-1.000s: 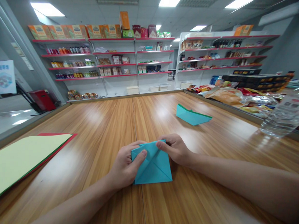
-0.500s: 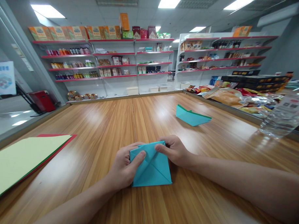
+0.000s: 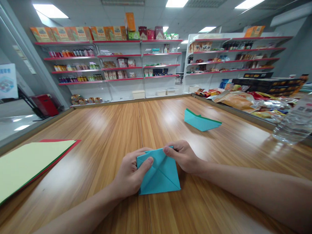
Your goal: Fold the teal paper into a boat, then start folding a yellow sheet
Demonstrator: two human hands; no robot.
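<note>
Between my two hands a folded blue paper (image 3: pixel 162 180) is tilted up, its lower edge at the wooden table (image 3: pixel 115 128). Diagonal creases cross its near face. My left hand (image 3: pixel 133 170) grips the left side, thumb on the front and fingers behind. At the upper right corner my right hand (image 3: pixel 184 157) pinches the paper, its thumb over the top edge; its other fingers are partly hidden behind. Farther off to the right lies a folded paper boat (image 3: pixel 202 123), blue with a green upper edge.
Coloured paper sheets (image 3: pixel 27 162), pale yellow on top with green and red below, lie at the left. A clear plastic bottle (image 3: pixel 296 120) stands on the right near packaged snacks (image 3: pixel 242 100). Stocked shelves (image 3: pixel 120 60) line the back beyond the table's raised edge.
My right thumb has shifted slightly up toward the top edge of the blue paper. The left hand keeps its grip, and the view has moved very slightly.
</note>
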